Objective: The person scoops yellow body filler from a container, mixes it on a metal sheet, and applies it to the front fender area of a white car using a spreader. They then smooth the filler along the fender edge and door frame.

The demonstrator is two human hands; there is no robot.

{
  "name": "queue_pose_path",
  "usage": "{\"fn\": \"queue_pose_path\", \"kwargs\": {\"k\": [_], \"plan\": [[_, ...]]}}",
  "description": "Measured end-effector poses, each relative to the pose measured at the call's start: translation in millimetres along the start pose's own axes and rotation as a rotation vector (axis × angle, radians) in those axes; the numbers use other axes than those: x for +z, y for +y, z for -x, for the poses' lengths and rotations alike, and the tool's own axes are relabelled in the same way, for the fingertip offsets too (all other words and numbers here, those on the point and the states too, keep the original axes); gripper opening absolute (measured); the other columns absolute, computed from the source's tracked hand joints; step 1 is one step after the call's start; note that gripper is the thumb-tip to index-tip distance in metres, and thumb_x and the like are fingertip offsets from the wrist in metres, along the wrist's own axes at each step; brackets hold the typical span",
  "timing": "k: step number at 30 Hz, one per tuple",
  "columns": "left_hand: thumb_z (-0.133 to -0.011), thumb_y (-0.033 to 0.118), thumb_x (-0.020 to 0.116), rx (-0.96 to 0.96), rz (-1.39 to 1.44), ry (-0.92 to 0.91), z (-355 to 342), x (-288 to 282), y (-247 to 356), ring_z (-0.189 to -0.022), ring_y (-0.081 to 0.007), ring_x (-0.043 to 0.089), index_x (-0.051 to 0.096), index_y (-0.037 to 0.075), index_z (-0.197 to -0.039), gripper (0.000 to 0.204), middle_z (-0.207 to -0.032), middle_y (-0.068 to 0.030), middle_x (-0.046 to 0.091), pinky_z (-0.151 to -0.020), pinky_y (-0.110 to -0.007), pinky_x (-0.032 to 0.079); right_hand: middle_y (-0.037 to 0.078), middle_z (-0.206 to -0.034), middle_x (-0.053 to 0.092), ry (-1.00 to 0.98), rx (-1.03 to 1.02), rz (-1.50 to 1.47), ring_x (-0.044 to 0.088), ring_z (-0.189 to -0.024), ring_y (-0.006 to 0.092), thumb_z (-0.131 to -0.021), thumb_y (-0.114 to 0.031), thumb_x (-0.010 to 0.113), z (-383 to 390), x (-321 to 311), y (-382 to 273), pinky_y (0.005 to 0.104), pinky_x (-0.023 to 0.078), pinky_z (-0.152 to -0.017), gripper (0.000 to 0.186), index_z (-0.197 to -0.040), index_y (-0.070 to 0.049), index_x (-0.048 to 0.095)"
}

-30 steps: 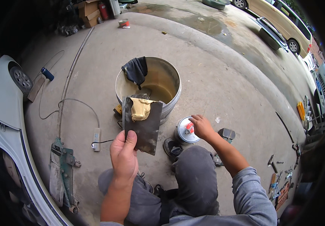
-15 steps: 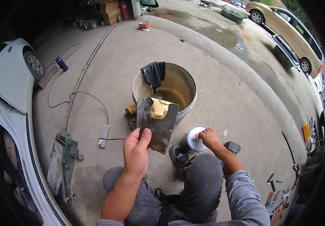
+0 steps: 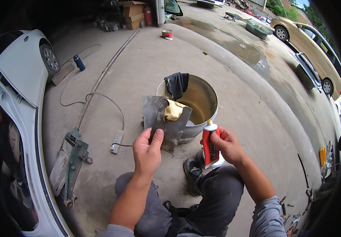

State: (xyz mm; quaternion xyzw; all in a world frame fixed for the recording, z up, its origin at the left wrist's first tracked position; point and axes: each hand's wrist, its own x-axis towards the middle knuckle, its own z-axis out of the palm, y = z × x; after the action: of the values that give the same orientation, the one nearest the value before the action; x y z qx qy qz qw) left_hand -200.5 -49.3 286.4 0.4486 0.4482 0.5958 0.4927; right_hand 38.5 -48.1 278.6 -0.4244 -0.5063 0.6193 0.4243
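My left hand [image 3: 146,152] grips thin dark scraper plates [image 3: 182,126], thumb on top. A lump of beige putty [image 3: 173,110] sits on the front plate near its upper edge. In my right hand [image 3: 230,145] is a red tube [image 3: 210,145] with a white shoulder and yellowish tip, held upright to the right of the plates. Below the tube is a round can with a pale lid [image 3: 220,161], partly hidden by the tube and my hand. Behind the plates stands a large bucket [image 3: 210,94], a dark cloth [image 3: 176,85] hung over its rim.
A green floor jack [image 3: 71,158] with a long handle lies left, near a white car [image 3: 24,71]. A power strip [image 3: 117,141] and cable lie between jack and bucket. Hand tools [image 3: 293,217] lie at lower right. A person [image 3: 0,122] shows at the left edge.
My right hand has raised the red tube from the can lid and brought it up beside the plates. My left hand still holds the plates with putty. The view has shifted slightly.
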Motion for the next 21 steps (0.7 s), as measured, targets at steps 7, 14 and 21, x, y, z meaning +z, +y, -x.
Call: {"fn": "queue_pose_path", "kwargs": {"k": [7, 14, 21], "plan": [[-0.091, 0.023, 0.059, 0.048, -0.167, -0.028, 10, 1, 6, -0.063, -0.0048, 0.044, 0.062, -0.003, -0.093, 0.026, -0.068, 0.0027, 0.056, -0.057, -0.022, 0.038, -0.001, -0.083, 0.06, 0.001, 0.093, 0.135, 0.052, -0.075, 0.0055, -0.091, -0.027, 0.059, 10, 32, -32, 0.0236, 0.044, -0.067, 0.027, -0.1, -0.002, 0.061], [-0.089, 0.021, 0.061, 0.106, -0.274, -0.054, 12, 3, 5, -0.06, -0.0088, 0.046, 0.061, -0.004, -0.09, 0.025, -0.066, -0.0024, 0.055, -0.055, -0.025, 0.039, -0.002, -0.076, 0.06, 0.038, 0.153, 0.254, 0.051, -0.066, 0.005, -0.09, -0.024, 0.061, 9, 32, -33, 0.0233, 0.044, -0.058, 0.025, -0.098, 0.0, 0.064], [-0.088, 0.02, 0.061, 0.165, -0.351, -0.067, 14, 5, 2, -0.058, -0.0133, 0.047, 0.061, -0.004, -0.089, 0.023, -0.065, -0.007, 0.054, -0.054, -0.028, 0.04, -0.001, -0.071, 0.059, 0.085, 0.187, 0.318, 0.051, -0.063, 0.0054, -0.09, -0.021, 0.061, 8, 31, -36, 0.0237, 0.044, -0.056, 0.024, -0.096, 0.001, 0.065]]}}
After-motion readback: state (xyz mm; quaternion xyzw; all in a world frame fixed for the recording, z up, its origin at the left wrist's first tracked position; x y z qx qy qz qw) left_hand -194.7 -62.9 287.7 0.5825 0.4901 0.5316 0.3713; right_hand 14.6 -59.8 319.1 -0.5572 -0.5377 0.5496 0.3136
